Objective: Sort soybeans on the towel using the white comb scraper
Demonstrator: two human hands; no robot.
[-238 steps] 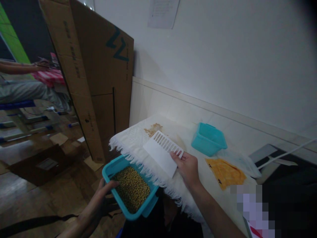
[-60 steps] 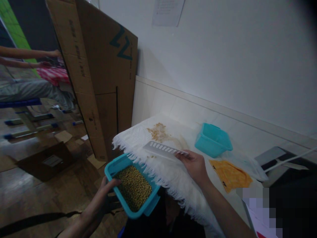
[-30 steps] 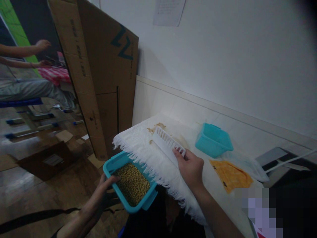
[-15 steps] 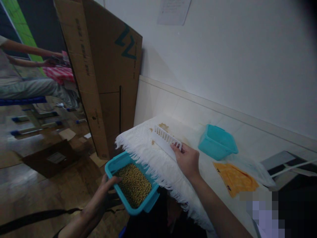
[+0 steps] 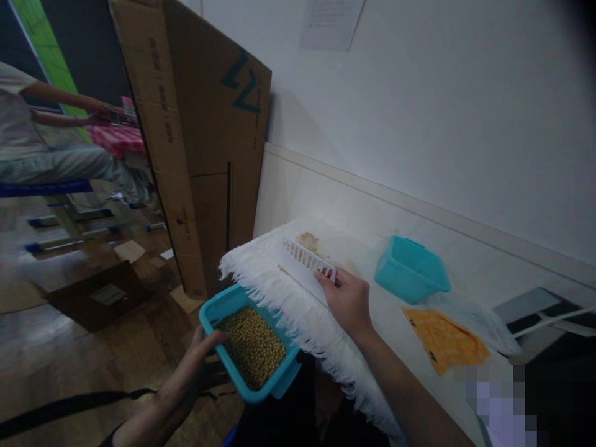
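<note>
My left hand (image 5: 202, 360) grips the near-left rim of a teal plastic bin (image 5: 222, 366), its thumb over the edge by the beans. Yellowish soybeans (image 5: 254, 344) cover the bottom of this bin, which is held at the table's edge under the fringe of a white cloth (image 5: 251, 257). In my right hand (image 5: 347, 301) is a white slotted plastic panel (image 5: 305, 270), pinched at its right end and lying low over the cloth. A few small tan bits (image 5: 282, 270) lie on the cloth just in front of the panel, and more crumbs (image 5: 307, 241) lie behind it.
On the right of the table stand a second teal bin (image 5: 412, 267), an orange cloth or bag (image 5: 447, 338) and clear plastic wrap (image 5: 488, 323). A tall cardboard box (image 5: 209, 136) rises at the left against the wall. Further left, a person (image 5: 28, 124) sits working.
My right hand has drawn the slotted panel slightly left and toward the cloth's fringed edge, with tan bits ahead of it. The left hand and its bin stay nearly in place.
</note>
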